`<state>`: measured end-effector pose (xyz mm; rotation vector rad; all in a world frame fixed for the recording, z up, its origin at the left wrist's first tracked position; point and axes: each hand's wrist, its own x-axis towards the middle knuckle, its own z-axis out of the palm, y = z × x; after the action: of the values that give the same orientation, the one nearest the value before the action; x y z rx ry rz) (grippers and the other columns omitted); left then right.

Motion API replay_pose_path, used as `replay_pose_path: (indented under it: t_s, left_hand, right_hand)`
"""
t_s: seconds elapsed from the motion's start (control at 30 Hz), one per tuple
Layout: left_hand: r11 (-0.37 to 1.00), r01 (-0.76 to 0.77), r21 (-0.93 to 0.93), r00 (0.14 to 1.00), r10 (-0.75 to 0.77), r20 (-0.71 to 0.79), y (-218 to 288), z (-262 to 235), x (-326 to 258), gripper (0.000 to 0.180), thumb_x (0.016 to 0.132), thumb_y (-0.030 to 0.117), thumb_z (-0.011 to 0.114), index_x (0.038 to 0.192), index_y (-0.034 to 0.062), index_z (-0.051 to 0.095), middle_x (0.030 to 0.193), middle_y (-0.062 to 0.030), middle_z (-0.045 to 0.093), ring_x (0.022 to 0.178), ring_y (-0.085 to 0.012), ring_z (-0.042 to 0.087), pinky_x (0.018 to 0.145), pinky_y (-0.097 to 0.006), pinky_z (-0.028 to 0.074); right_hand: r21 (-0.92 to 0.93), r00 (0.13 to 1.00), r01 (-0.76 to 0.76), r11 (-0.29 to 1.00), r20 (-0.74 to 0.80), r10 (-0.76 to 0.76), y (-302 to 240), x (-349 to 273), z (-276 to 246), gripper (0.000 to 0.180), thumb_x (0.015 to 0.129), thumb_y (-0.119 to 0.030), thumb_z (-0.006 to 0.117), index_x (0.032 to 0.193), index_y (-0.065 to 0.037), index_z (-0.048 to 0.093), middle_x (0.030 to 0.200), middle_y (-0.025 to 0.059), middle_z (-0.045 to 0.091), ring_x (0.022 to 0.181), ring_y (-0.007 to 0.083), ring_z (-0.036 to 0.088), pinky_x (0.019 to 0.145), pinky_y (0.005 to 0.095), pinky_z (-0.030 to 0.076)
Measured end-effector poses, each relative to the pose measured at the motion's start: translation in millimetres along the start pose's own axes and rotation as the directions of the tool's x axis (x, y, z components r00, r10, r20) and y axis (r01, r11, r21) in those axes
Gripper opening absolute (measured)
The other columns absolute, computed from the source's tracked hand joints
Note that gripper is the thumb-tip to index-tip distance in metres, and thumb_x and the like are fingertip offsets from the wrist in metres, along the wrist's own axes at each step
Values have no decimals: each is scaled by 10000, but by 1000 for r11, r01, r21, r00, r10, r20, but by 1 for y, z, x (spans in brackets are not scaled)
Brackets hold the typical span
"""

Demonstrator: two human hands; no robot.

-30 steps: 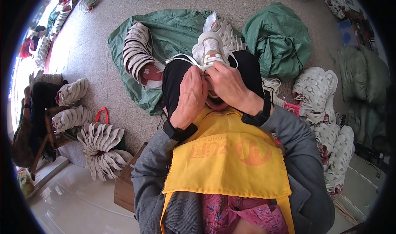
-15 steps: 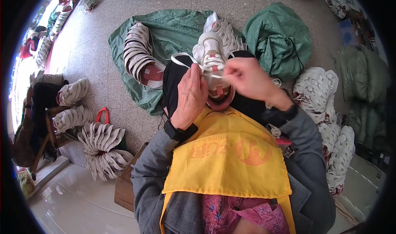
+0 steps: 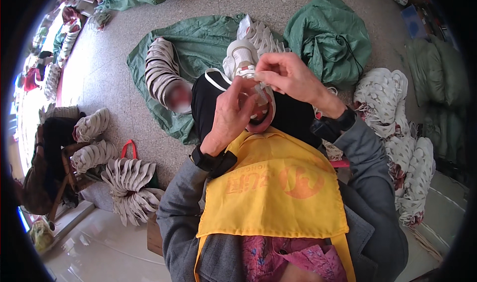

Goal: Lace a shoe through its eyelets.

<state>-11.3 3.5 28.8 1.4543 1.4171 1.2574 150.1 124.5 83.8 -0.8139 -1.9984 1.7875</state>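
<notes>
A white sneaker (image 3: 240, 49) with a pink-red lining lies between my knees, its toe pointing away from me. White shoelace (image 3: 214, 74) is threaded across its front, and a loose loop sticks out to the left. My left hand (image 3: 229, 114) is closed over the left side of the shoe opening, its fingertips on the lace. Just above and right of it, my right hand (image 3: 295, 80) pinches lace between thumb and forefinger. The two sets of fingertips nearly meet over the tongue, partly hiding the lacing.
A green sheet (image 3: 198, 38) under a curved row of nested shoe uppers (image 3: 161, 65) lies ahead left. Beyond the sneaker are more white shoes (image 3: 263, 37); a green sack (image 3: 328, 38) sits right of them. Stacked white shoes (image 3: 380, 100) line my right, grey-white uppers (image 3: 129, 175) my left.
My right hand has moved in toward the left one, and its fingers are now close over the tongue. My left hand has turned and opened out slightly at the thumb. The whole view has shifted a little.
</notes>
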Motion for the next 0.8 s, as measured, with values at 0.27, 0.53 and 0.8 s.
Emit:
replay_pose_path:
  t_s: [0.27, 0.53, 0.8]
  left_hand:
    - [945, 212, -248, 977, -204, 56, -22, 8, 4, 75, 989, 4, 630, 995, -9, 556, 877, -66, 702, 794, -82, 669, 701, -221, 544]
    - [849, 170, -501, 980, -200, -7, -37, -21, -12, 114, 1012, 61, 629, 936, 18, 557, 847, -45, 691, 695, -72, 625, 630, -222, 503]
    - [873, 199, -445, 855, -377, -357, -34, -144, -73, 134, 1009, 93, 627, 897, 88, 555, 784, -5, 608, 628, -53, 469, 564, -215, 375]
  right_hand:
    - [241, 999, -12, 970, -35, 21, 22, 5, -5, 169, 1045, -190, 556, 949, -52, 578, 782, -27, 560, 599, 31, 484, 529, 198, 400]
    - [220, 974, -222, 950, 8, 226, 78, -38, -28, 246, 1094, -223, 461, 894, -81, 472, 777, -3, 525, 568, 34, 469, 473, 202, 406]
    - [425, 902, -224, 877, -250, 352, 86, -124, -124, 243, 1086, -217, 469, 872, -103, 470, 761, -23, 470, 564, 41, 388, 464, 197, 318]
